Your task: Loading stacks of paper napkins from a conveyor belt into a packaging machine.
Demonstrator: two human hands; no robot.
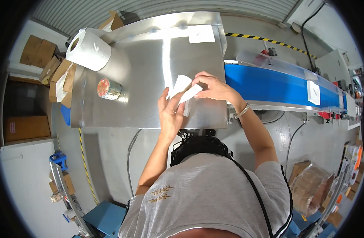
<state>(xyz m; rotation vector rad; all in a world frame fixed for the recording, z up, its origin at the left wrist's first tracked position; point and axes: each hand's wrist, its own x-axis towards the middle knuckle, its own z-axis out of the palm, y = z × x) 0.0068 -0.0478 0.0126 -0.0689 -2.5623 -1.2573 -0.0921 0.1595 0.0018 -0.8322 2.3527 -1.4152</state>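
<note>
Over the right part of a shiny metal table, a folded white paper towel [182,83] is held between both hands. My left hand [171,115], with a ring on one finger, is closed on its lower left side. The fingers of my right hand [215,88] pinch the flap on its right. To the left stands a small clear jar [112,91] with a speckled red and orange top, apart from both hands. A large white paper roll [90,49] sits at the table's far left corner.
The metal table [138,79] has a raised back edge, with a white sheet [202,34] near it. A blue conveyor belt [269,82] adjoins on the right, bearing a white card-like piece [313,93]. Cardboard boxes [63,81] stand beyond the left edge. Cables lie on the floor.
</note>
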